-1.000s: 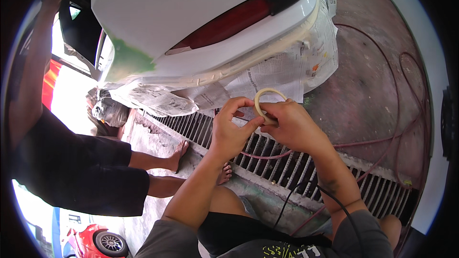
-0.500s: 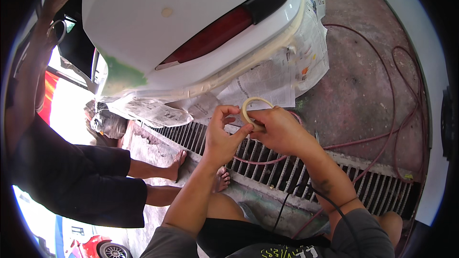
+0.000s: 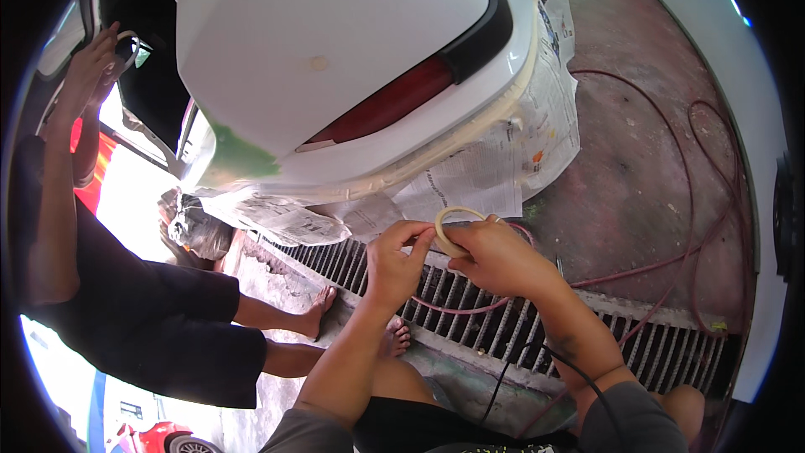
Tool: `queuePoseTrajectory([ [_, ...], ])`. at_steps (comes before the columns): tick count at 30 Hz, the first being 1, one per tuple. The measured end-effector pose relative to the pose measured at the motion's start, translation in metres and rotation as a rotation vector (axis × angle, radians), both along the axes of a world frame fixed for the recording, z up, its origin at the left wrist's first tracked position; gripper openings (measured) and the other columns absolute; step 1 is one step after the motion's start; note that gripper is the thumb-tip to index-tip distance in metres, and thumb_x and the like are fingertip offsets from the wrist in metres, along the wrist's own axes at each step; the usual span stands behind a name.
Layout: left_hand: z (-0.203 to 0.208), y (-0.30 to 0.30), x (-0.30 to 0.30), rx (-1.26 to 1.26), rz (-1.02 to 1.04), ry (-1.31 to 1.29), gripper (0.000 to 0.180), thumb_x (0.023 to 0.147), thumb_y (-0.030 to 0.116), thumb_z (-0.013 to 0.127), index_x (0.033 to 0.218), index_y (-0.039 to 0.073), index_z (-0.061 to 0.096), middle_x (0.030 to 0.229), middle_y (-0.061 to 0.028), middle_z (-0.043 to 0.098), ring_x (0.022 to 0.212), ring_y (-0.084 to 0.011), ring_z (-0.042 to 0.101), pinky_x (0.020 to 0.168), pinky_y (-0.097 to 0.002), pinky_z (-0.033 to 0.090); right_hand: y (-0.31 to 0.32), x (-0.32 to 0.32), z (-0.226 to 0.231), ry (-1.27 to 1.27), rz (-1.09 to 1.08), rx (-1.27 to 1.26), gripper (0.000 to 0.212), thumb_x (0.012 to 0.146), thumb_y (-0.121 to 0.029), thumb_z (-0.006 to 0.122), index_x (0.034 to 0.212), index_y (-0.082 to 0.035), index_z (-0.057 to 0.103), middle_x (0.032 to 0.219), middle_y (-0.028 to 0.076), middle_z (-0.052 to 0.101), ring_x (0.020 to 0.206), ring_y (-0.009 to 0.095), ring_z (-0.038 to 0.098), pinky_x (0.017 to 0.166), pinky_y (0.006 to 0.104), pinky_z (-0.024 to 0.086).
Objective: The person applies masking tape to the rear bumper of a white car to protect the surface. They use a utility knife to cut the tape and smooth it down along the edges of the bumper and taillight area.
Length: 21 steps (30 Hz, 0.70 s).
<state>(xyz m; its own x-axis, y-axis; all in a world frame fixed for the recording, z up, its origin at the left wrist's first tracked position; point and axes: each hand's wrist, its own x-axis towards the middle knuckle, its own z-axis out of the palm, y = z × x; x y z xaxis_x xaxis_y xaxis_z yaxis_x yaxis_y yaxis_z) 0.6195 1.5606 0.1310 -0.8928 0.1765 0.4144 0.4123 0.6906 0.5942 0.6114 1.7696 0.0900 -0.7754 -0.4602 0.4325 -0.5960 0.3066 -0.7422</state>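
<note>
A roll of cream masking tape (image 3: pixel 440 232) is in my right hand (image 3: pixel 503 257), whose fingers wrap round its right side and reach into the ring. My left hand (image 3: pixel 391 267) is closed in a pinch, thumb and forefinger meeting at the roll's left edge, where the tape's end seems to be; the end itself is too small to make out. Just beyond both hands hang newspaper sheets (image 3: pixel 470 180), fixed by a long strip of tape along the lower body of a white car (image 3: pixel 277 25). Its red tail light (image 3: pixel 381 102) is uncovered, and a green patch (image 3: pixel 239 155) marks the corner.
Left of me stands a person in dark clothes (image 3: pixel 159 310), arms raised, holding a pale ring (image 3: pixel 130 49) by the car. Below my hands runs a floor grate (image 3: pixel 470 323). A dark red hose (image 3: pixel 671 130) loops across the floor at right, beside another white panel (image 3: pixel 738 75).
My left fingers have closed into a pinch at the roll's edge. The view has shifted, so the car sits lower and further right. The other person's hands now show, raised.
</note>
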Motion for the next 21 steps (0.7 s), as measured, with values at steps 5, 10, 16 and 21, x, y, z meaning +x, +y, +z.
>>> queuePoseTrajectory([
  [5,-0.002,-0.001,0.004,-0.154,0.019,0.099,0.01,0.101,0.008,0.071,0.107,0.0,0.069,0.099,-0.0155,0.072,0.085,-0.0316,0.074,0.078,-0.0392,0.059,-0.004,0.001,0.007,-0.079,0.01,0.011,0.029,0.089,-0.021,0.082,0.114,-0.008,0.072,0.092,0.015,0.075,0.094,0.041,0.072,0.104,0.0558,0.047],
  [10,0.002,-0.013,0.001,0.023,-0.037,-0.075,0.014,0.107,0.014,0.066,0.112,0.002,0.064,0.1,-0.011,0.065,0.09,-0.0278,0.068,0.081,-0.0379,0.055,0.013,-0.006,0.001,0.102,-0.123,0.073,0.033,0.09,-0.034,0.084,0.114,-0.013,0.076,0.084,0.009,0.072,0.092,0.031,0.071,0.118,0.0609,0.029],
  [16,0.015,-0.028,0.0,0.564,-0.119,-0.544,0.01,0.103,0.006,0.075,0.11,0.002,0.069,0.104,-0.0002,0.069,0.097,-0.0083,0.062,0.089,-0.0256,0.05,0.025,0.01,0.039,-0.053,0.023,-0.276,0.033,0.095,-0.033,0.081,0.121,-0.012,0.075,0.074,0.008,0.068,0.073,0.029,0.069,0.087,0.0464,0.051],
  [21,0.037,-0.029,0.0,0.618,-0.058,-0.562,0.009,0.103,0.008,0.076,0.105,0.002,0.07,0.096,-0.0036,0.073,0.088,-0.0106,0.067,0.081,-0.0247,0.053,0.028,-0.006,0.042,0.063,-0.21,-0.154,0.031,0.099,-0.017,0.076,0.129,-0.008,0.072,0.063,0.008,0.055,0.056,0.022,0.055,0.058,0.0361,0.044],
])
